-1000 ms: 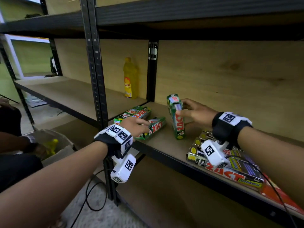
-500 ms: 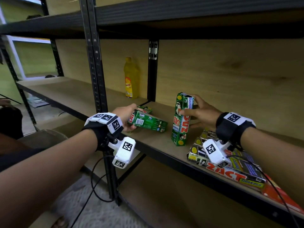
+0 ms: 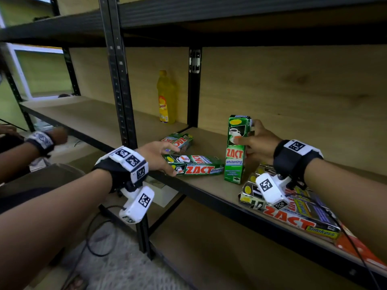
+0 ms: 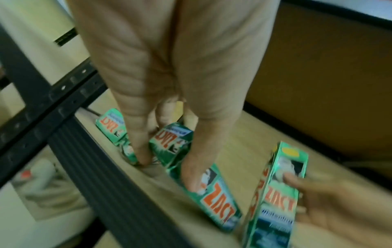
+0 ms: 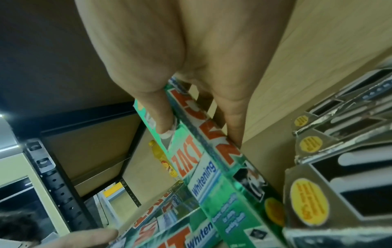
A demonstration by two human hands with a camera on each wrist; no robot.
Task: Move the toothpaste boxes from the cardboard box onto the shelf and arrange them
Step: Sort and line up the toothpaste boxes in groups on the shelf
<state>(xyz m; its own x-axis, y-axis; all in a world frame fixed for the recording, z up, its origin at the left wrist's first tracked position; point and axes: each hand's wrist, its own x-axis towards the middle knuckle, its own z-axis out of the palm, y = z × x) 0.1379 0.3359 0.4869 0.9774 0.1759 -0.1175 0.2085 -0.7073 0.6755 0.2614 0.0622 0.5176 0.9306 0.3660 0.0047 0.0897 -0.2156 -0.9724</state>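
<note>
A green toothpaste box (image 3: 237,151) stands upright on the wooden shelf (image 3: 209,135). My right hand (image 3: 245,132) grips its upper part, thumb on the front face and fingers behind; the right wrist view shows the same grip on that box (image 5: 197,161) by my right hand (image 5: 201,134). A second green box (image 3: 196,167) lies flat near the shelf's front edge. My left hand (image 3: 170,162) holds its left end, thumb in front and fingers over the top. In the left wrist view my left hand (image 4: 167,169) straddles that box (image 4: 214,198). Another green box (image 3: 180,140) lies behind.
A stack of black-and-yellow toothpaste boxes (image 3: 297,214) lies at the shelf's right front, under my right wrist. A yellow bottle (image 3: 165,99) stands at the back by a black upright (image 3: 193,86). Another person's hand (image 3: 45,140) is at the far left.
My left hand has brought its green box down flat onto the shelf beside the upright one. My right hand still holds the upright box, now turned to show its front face.
</note>
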